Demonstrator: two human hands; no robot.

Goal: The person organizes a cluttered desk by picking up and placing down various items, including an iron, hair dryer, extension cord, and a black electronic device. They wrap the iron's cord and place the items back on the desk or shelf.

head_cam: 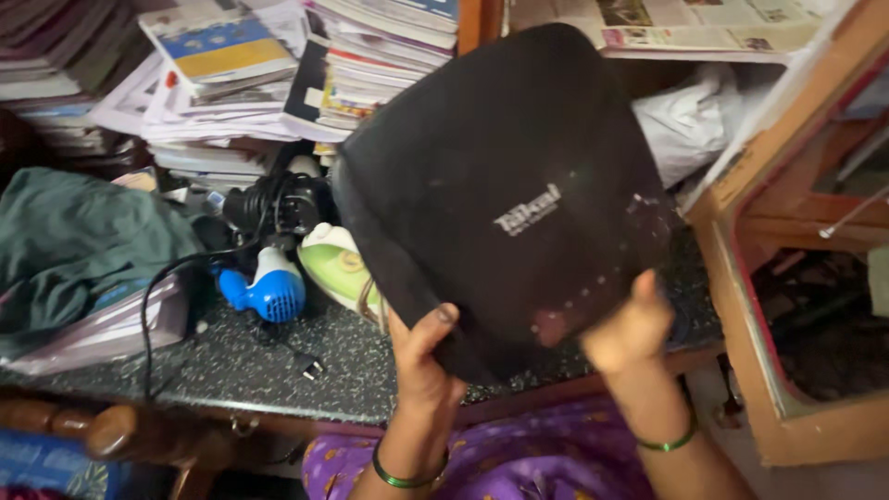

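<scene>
We are lifting the black appliance over the bench. Left hand and right hand fingers are pinching its bottom edge. Probably best gripping firmly, clearing the blue hairdryer.

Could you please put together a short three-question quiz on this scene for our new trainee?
1. True or false: both the left hand and the right hand hold the large black flat appliance by its lower edge.
2. What lies on the dark speckled stone counter just left of the black appliance? A) a blue and white hair dryer B) a red kettle C) a glass bottle
3. Fill in: both wrists wear thin ___ bangles.

Key: 1 true; 2 A; 3 green.
</scene>
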